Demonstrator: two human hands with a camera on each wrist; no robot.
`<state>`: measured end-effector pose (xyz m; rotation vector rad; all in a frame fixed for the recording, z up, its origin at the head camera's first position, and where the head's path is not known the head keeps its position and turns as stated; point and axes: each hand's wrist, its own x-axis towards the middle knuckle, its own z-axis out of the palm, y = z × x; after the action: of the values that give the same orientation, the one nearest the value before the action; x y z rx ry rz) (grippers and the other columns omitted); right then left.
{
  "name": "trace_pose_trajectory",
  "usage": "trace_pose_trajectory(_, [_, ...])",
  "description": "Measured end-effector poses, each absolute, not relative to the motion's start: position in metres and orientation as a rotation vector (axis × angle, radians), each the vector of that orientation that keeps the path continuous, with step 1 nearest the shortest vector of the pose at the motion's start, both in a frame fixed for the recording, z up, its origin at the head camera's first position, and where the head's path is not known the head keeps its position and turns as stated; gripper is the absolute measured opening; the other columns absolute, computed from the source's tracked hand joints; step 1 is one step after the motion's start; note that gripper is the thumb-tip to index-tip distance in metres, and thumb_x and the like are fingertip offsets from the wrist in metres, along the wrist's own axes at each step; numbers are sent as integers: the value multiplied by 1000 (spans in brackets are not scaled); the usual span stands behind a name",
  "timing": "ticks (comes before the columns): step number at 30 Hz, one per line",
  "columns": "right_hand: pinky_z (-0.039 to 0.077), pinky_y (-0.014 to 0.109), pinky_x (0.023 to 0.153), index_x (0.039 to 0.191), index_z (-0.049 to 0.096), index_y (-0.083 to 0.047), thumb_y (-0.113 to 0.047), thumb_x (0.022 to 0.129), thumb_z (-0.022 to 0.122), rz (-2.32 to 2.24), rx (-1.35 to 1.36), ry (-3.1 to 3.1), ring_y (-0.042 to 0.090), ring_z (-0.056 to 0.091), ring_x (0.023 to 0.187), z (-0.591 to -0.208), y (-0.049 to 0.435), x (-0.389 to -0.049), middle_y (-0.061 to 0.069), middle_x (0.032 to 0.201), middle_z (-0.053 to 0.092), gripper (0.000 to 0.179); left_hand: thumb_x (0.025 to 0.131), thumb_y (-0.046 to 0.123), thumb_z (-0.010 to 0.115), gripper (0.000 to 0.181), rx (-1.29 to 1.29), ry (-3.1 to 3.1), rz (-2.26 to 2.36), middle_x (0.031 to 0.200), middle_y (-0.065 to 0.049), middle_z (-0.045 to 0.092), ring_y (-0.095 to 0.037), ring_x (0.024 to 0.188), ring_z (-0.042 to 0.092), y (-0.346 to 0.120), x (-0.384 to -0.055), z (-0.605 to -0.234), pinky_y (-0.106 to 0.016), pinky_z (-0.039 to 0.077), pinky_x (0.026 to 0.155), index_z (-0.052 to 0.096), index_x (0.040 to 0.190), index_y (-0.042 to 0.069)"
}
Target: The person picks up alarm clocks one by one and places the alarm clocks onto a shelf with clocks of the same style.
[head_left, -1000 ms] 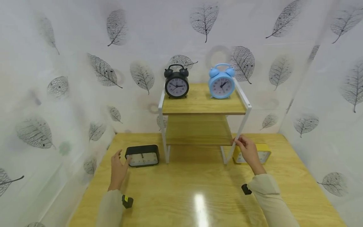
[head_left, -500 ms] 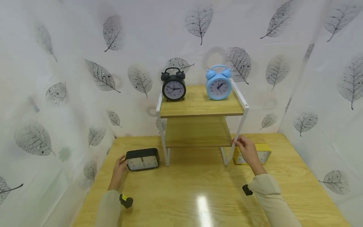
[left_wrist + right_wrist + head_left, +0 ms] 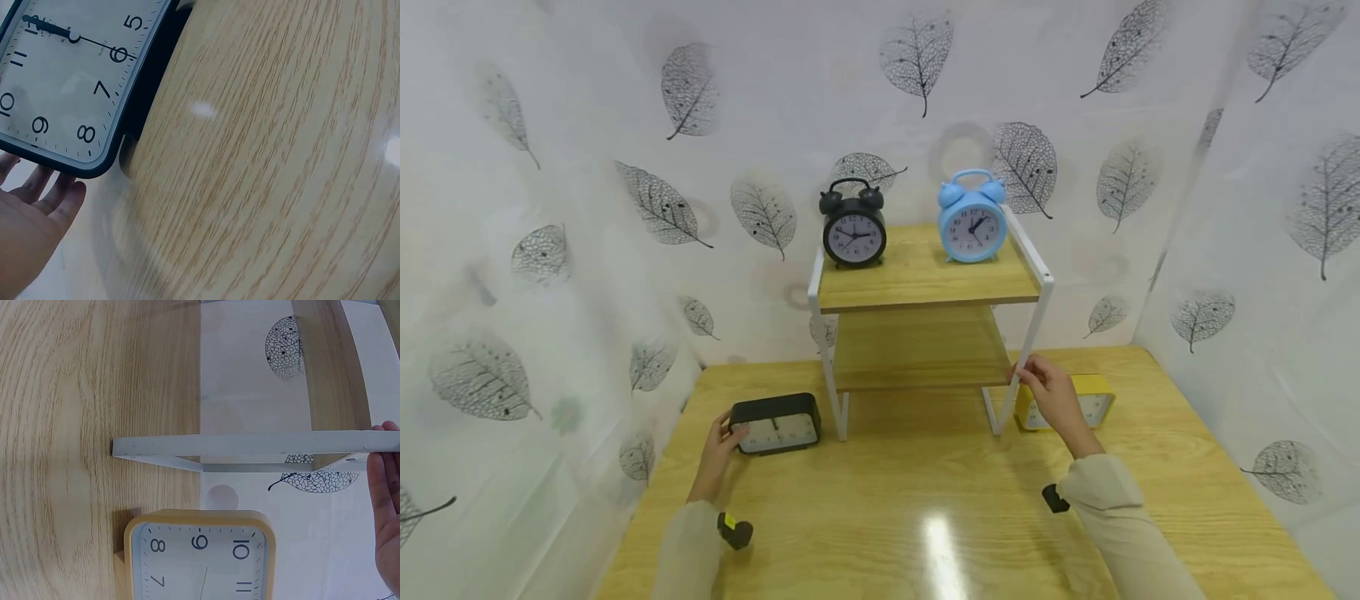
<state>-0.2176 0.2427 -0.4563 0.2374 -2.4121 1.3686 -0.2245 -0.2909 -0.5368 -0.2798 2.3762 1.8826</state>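
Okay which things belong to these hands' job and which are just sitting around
In the job, it seems:
shelf, pinched by right hand
oblong black clock, touched by left hand

Just sitting there:
round black clock
blue clock
yellow clock

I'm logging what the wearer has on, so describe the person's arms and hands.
The left sleeve and right sleeve are pale beige, the right cuff looking bunched. A black left-wrist device carries a yellow mark; the right-wrist device is black. The hands, left hand and right hand, wear no gloves. No cables show.
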Motion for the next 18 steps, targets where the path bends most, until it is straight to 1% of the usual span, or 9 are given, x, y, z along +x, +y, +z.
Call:
trace_pose_trajectory(3, [56, 23, 75, 87, 61, 3, -7, 94, 54, 1371, 243, -2418, -11, 59, 83, -457, 243, -218, 21, 94, 70, 15, 99, 33, 47, 71, -283, 2379, 1864, 147, -25, 20, -29, 126, 29, -292, -226, -539, -50, 25, 111, 7, 151, 8])
trace_pose_trajectory(6, [54, 17, 75, 87, 60, 4, -8, 94, 53, 1383, 250, -2422, -11, 59, 83, -457, 244, -219, 22, 94, 70, 15, 98, 34, 48, 73, -274, 2382, 1838, 148, -25, 18, -29, 127, 28, -293, -227, -541, -51, 26, 110, 5, 151, 8])
trace_pose_trajectory(9, [50, 9, 73, 86, 59, 4, -7, 95, 53, 1397, 260, -2420, -13, 58, 83, -458, 244, -219, 23, 94, 70, 16, 98, 35, 49, 74, -258, 2380, 1824, 151, -25, 14, -33, 134, 24, -294, -227, -542, -52, 24, 112, 4, 151, 10])
trace_pose_trajectory(12, [48, 6, 73, 85, 59, 5, -7, 94, 53, 1399, 267, -2414, -15, 57, 82, -457, 244, -219, 23, 94, 70, 16, 97, 36, 50, 76, -237, 2376, 1822, 154, -24, 10, -36, 139, 19, -295, -226, -541, -53, 21, 114, 4, 151, 10])
trace_pose_trajectory(15, [48, 6, 72, 85, 59, 5, -7, 94, 53, 1408, 265, -2410, -16, 56, 82, -457, 244, -219, 23, 94, 70, 16, 96, 38, 50, 75, -233, 2402, 1783, 154, -25, 13, -37, 139, 21, -296, -227, -540, -54, 23, 113, 8, 151, 7])
trace_pose_trajectory(18, [48, 6, 72, 86, 59, 5, -7, 94, 53, 1413, 258, -2414, -16, 56, 82, -457, 244, -218, 23, 94, 70, 16, 96, 38, 51, 74, -212, 2469, 1707, 151, -25, 19, -37, 135, 26, -297, -227, -538, -54, 26, 110, 11, 150, 6])
